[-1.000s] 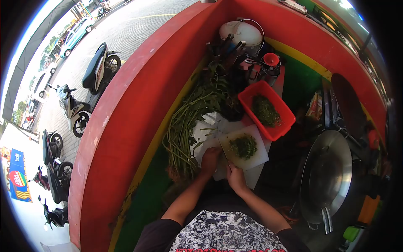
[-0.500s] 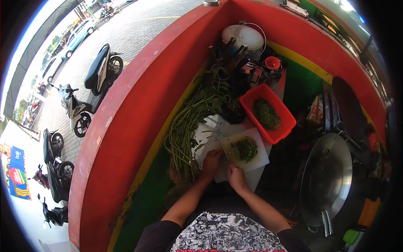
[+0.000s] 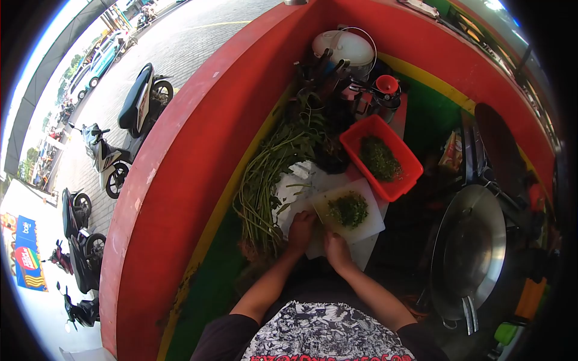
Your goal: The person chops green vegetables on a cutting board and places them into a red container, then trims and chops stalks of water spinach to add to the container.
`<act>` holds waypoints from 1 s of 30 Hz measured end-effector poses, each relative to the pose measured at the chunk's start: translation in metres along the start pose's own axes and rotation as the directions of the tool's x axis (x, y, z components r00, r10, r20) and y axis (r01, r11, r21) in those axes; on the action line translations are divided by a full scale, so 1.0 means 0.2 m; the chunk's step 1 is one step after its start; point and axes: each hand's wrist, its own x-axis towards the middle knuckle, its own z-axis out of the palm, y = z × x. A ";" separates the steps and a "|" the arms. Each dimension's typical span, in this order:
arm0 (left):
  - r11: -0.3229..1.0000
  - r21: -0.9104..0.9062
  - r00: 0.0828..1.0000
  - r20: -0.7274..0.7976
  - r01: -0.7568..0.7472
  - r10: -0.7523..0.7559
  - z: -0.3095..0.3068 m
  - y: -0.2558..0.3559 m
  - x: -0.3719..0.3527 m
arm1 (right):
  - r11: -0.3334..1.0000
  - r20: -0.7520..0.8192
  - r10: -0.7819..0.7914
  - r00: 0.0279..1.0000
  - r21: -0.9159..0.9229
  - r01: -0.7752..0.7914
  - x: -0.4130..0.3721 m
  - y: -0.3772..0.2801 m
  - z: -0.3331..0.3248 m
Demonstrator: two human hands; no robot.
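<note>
Fingers [image 3: 330, 238] of the right hand [image 3: 338, 249] closing around what is looking like a knife [image 3: 324, 227], chopped greens [image 3: 349, 210] lying at 1 o'clock.
Head view: little is changing over the last second; both hands are staying near the same spots and the pile is looking much the same, so the chopping is probably sitting at the same stage. Handle is hiding in the fist, blade barely showing. Left hand [image 3: 301, 230] is resting at 10 o'clock of the right, by the near-left edge of the cutting board [image 3: 372, 227], fingers bending; cannot tell if gripping anything. Greens are lying on the board, apart from the right fingertips. Red tub [image 3: 404, 191] is standing beyond at 1 o'clock, holding more cut greens [image 3: 380, 158]; stemmed greens [image 3: 256, 192] are lying at the left hand's 10 o'clock.
</note>
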 end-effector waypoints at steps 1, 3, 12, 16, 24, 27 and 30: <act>1.000 0.020 1.000 0.014 0.013 -0.013 0.00 0.00 0.00 | 1.000 -0.017 0.004 1.000 -0.003 -0.004 0.03 -0.02 0.01; 0.999 0.042 0.999 0.026 0.019 -0.020 0.00 0.00 0.00 | 1.000 -0.041 0.006 0.999 -0.005 -0.006 0.05 -0.04 0.01; 0.999 0.027 0.999 0.014 0.032 -0.032 -0.02 0.01 0.00 | 0.992 -0.049 -0.037 0.998 0.117 0.042 -0.12 -0.05 -0.10; 0.998 0.015 0.998 0.013 0.062 -0.062 0.00 0.01 0.00 | 0.995 -0.073 -0.048 0.996 0.079 0.053 -0.03 -0.02 -0.03; 0.989 -0.052 0.990 0.042 0.135 -0.133 -0.03 0.02 0.03 | 0.996 -0.062 -0.054 0.997 0.065 0.058 0.03 -0.08 -0.04; 0.993 -0.030 0.993 0.012 0.118 -0.117 -0.01 0.01 0.02 | 0.991 -0.116 -0.079 0.990 0.098 0.091 -0.05 -0.07 -0.07; 0.992 -0.040 0.993 0.016 0.119 -0.118 -0.01 0.01 0.01 | 0.998 -0.014 -0.017 1.000 0.060 0.017 -0.05 -0.06 -0.07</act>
